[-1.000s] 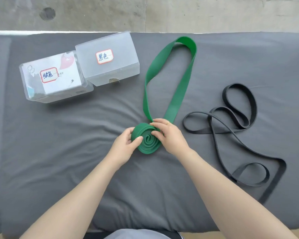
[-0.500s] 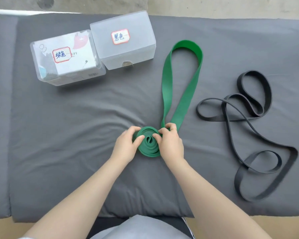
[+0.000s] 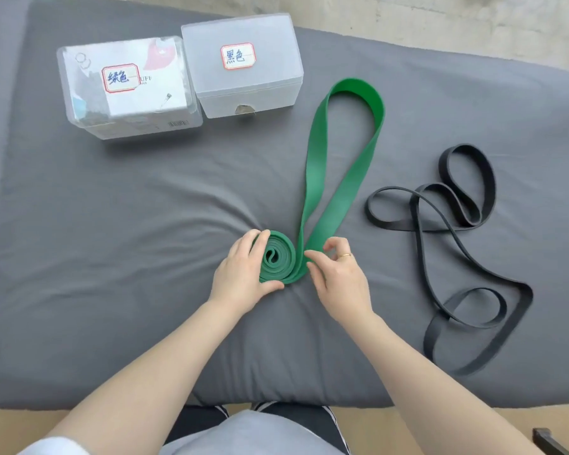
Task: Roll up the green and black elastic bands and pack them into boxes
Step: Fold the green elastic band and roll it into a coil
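Note:
A wide green elastic band (image 3: pixel 342 152) lies on the grey padded table (image 3: pixel 112 257), its near end wound into a flat coil (image 3: pixel 278 257). My left hand (image 3: pixel 243 277) cups the coil's left side, fingers over the top and thumb under the front. My right hand (image 3: pixel 339 277) touches the coil's right edge where the two loose straps leave it, fingers bent. The band's free loop reaches away toward the boxes. A thin black band (image 3: pixel 454 231) lies loose in tangled loops at the right.
Two translucent plastic boxes with handwritten labels stand at the far left: one with printed inserts (image 3: pixel 128 90), a plain one (image 3: pixel 243 64) beside it. The table's near edge runs just in front of my body. Concrete floor lies beyond the far edge.
The coil has grown a little and the free green loop has shortened. My right hand has shifted from on top of the coil to its right edge. The camera view moved nearer.

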Available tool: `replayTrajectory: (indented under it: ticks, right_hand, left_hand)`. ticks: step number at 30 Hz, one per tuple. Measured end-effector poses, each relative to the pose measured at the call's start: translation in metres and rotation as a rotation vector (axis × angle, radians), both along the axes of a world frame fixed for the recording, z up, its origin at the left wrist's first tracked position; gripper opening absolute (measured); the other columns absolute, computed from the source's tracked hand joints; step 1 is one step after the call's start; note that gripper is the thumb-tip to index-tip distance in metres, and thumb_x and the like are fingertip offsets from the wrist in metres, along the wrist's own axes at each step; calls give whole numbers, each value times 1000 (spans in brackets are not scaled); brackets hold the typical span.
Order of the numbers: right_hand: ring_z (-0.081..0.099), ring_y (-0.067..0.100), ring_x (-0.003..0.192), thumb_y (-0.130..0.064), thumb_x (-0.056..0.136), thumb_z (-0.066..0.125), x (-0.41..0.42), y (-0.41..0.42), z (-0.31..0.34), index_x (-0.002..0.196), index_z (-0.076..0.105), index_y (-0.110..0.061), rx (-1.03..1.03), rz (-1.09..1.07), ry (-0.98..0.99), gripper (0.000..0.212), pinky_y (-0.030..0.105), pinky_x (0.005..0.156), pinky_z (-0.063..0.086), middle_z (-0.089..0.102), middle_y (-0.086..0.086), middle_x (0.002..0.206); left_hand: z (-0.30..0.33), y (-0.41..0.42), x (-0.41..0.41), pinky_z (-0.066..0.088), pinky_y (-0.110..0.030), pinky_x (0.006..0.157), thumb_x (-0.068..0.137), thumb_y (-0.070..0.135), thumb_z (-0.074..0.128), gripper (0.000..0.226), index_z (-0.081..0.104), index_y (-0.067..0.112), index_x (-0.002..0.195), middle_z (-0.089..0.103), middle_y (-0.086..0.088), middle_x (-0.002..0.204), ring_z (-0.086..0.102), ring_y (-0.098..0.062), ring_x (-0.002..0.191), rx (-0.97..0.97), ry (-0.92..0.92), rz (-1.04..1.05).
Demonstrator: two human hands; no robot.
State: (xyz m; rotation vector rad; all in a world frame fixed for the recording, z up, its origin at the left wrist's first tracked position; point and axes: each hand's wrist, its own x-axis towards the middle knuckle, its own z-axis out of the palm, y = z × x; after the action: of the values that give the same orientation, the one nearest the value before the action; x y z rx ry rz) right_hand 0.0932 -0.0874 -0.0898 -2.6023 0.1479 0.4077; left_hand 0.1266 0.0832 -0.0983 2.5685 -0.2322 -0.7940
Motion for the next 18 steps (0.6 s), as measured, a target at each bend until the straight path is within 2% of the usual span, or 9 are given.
replayTrajectory:
  ticks: [1,3,4,6,8,11,14,16,18]
  right_hand:
    - [59,30,78,-25,91,55,-2,-3,1,119,57,-15,7,-60,59,30,29,57,43,49,8,112]
    - [57,25,91,-34,90,58,0,1,3,133,38,-14,153,-335,282,52,31,72,43,49,2,112]
    - [56,23,94,-37,88,60,5,4,2,132,35,-12,251,-484,345,57,30,76,42,52,0,107]
    - [56,21,88,-40,85,63,17,17,0,119,42,-9,334,-616,368,50,28,72,40,56,-2,89]
    - [58,26,88,-46,85,59,29,28,-1,103,46,-10,241,-617,368,43,33,70,43,59,2,89]
    - [58,34,96,-40,90,51,42,39,-2,97,46,-8,42,-571,368,33,36,71,41,60,9,104]
    - [59,39,94,-15,93,39,42,42,-3,99,49,-5,-121,-458,322,15,35,65,35,57,13,108]
    - [60,39,91,-9,93,36,31,37,-3,105,51,-4,-183,-395,284,20,34,62,31,55,13,110]
    - [58,38,90,-9,94,36,15,29,-4,121,50,-7,-167,-333,255,30,32,62,30,53,13,111]
  left_hand:
    - [0,1,1,39,-31,99,71,48,72,94,21,22,146,24,7,149,23,-13,138,1,-7,-12]
    - [2,2,3,39,-31,99,70,48,73,94,23,22,145,25,7,149,24,-13,138,-3,-9,-35]
    - [2,3,6,39,-31,99,69,48,74,94,24,22,144,25,7,149,25,-14,138,-6,-9,-48]
    - [2,7,11,38,-30,99,67,46,74,94,26,20,144,25,6,150,29,-16,136,-15,-5,-79]
    - [2,9,14,37,-28,99,67,44,75,95,25,18,144,23,4,151,34,-18,134,-27,6,-108]
    - [-2,12,16,39,-30,99,64,41,77,95,31,14,142,29,0,149,37,-22,133,-41,-10,-170]
    - [-3,14,22,47,-36,96,61,37,78,91,38,12,138,37,-2,145,41,-25,131,-70,-69,-278]
    - [-2,10,29,48,-36,95,61,35,77,88,39,11,137,39,-3,144,42,-25,129,-100,-95,-395]
    - [-3,5,36,44,-32,98,63,34,75,87,38,10,138,38,-4,145,41,-23,131,-110,-84,-544]
